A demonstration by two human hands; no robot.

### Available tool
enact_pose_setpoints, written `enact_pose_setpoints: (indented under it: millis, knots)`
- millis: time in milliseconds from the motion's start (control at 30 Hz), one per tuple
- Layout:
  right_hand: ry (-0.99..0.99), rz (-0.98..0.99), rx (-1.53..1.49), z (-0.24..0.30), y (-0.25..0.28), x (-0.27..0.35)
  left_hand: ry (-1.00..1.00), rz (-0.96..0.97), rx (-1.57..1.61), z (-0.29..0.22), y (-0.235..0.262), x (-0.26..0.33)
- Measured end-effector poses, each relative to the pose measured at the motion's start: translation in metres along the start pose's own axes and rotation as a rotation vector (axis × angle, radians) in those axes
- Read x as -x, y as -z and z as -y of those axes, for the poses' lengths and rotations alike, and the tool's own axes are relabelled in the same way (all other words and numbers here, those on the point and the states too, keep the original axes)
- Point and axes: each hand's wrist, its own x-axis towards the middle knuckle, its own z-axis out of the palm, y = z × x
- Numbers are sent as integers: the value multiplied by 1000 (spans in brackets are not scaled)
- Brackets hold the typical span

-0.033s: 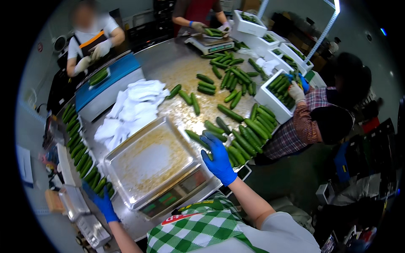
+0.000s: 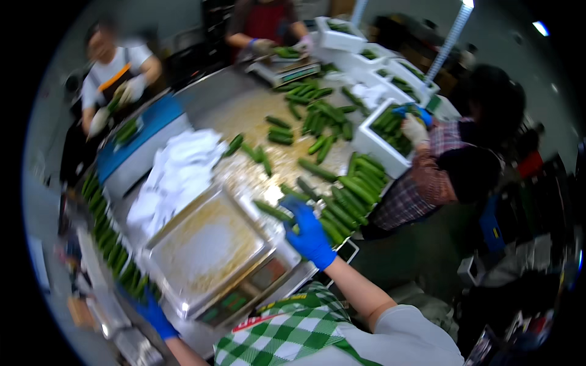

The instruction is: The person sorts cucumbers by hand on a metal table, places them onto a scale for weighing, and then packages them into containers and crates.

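My right hand (image 2: pixel 310 238), in a blue glove, reaches over the near side of the steel table with fingers and thumb apart. Its fingertips are beside a loose cucumber (image 2: pixel 270 210) and the near end of a cucumber pile (image 2: pixel 348 207); motion blur hides whether they touch. My left hand (image 2: pixel 155 316), gloved in blue too, is low at the left with thumb and fingers spread. It lies by the near end of a long row of cucumbers (image 2: pixel 107 235). Between my hands a shallow metal tray (image 2: pixel 210 241), stained but holding nothing, rests on a scale (image 2: pixel 244 293).
White cloths (image 2: pixel 177 165) lie beyond the tray, near a blue-topped box (image 2: pixel 146 140). Loose cucumbers (image 2: pixel 326 116) cover the table's middle. At right, a co-worker handles cucumbers in a white foam box (image 2: pixel 366 146). Two more people stand across the table, one at another scale (image 2: pixel 284 72).
The whole view has shifted, moving the table leftward and slightly down, and it is more blurred. My hands keep nearly the same spread pose. The far-left co-worker now has something green in hand.
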Motion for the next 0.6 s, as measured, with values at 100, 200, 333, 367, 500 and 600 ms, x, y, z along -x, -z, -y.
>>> enact_pose_setpoints:
  millis: [100, 200, 333, 367, 500, 600]
  knots:
    - [19, -19, -61, -38, 11, -5, -213, -40, 3, -101, -61, 23]
    - [122, 25, -84, -32, 2, -32, -356, -118, 4, -175, -88, 20]
    - [84, -70, -45, -58, 69, -16, -437, -84, -33, -220, -130, 17]
    - [-3, -76, 22, -66, 90, -3, -596, -73, -65, -217, -142, 8]
    - [-162, -113, 141, -115, 123, 39, -642, -71, -97, -230, -161, 6]
    - [-232, -113, 143, -135, 134, 48, -585, -39, -78, -247, -167, 15]
